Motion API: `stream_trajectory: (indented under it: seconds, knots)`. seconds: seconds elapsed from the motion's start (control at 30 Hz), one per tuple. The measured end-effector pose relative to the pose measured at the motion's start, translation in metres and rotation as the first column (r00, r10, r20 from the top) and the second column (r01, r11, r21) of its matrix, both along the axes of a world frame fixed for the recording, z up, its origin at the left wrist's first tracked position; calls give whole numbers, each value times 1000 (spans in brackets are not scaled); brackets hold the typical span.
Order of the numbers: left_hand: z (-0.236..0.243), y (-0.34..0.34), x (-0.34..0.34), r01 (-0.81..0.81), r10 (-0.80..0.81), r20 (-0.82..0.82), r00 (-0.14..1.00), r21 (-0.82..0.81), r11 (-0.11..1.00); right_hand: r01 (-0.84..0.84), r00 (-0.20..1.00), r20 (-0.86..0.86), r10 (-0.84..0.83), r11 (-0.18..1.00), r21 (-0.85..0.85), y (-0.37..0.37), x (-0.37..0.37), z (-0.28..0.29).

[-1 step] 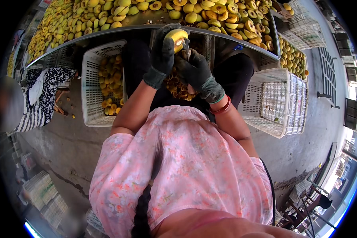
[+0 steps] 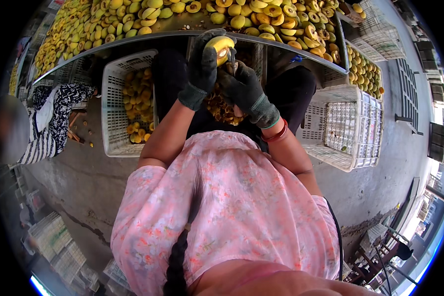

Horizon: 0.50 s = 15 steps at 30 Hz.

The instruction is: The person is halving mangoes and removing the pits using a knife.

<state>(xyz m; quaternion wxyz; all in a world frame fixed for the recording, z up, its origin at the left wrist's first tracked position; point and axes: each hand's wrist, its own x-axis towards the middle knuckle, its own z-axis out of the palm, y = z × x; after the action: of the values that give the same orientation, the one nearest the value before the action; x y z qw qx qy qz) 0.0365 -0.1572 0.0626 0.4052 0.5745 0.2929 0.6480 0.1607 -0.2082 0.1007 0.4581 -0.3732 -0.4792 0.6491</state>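
My left hand (image 2: 202, 69), in a dark knit work glove, is closed round a yellow mango half (image 2: 219, 50) just below the metal table's edge. A pale, cut patch on the fruit faces right. My right hand (image 2: 244, 91), gloved the same way, grips a small dark metal tool (image 2: 232, 61). Its narrow tip is against or very near the fruit's pale patch; whether it is a knife or pliers I cannot tell. Below my hands, between my knees, brown and yellow fruit pieces (image 2: 222, 108) lie in a container partly hidden by my arms.
A metal-rimmed table (image 2: 165, 33) ahead carries many cut mangoes (image 2: 281, 19). On my left stands a white crate (image 2: 114, 106) with mango pieces; on my right, another white crate (image 2: 367, 123). Beyond it is a crate of yellow-green mangoes (image 2: 362, 69). A person (image 2: 47, 118) sits at far left.
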Motion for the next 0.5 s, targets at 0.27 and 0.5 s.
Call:
stream_trajectory:
  seconds: [0.27,0.5]
  knots:
    - [16,-4,2,-147,238,-322,916,282,948,-98,995,-42,96,994,-54,3,8,-10]
    - [3,2,3,-33,82,-293,953,167,985,-43,988,151,43,999,0,2,12,-15]
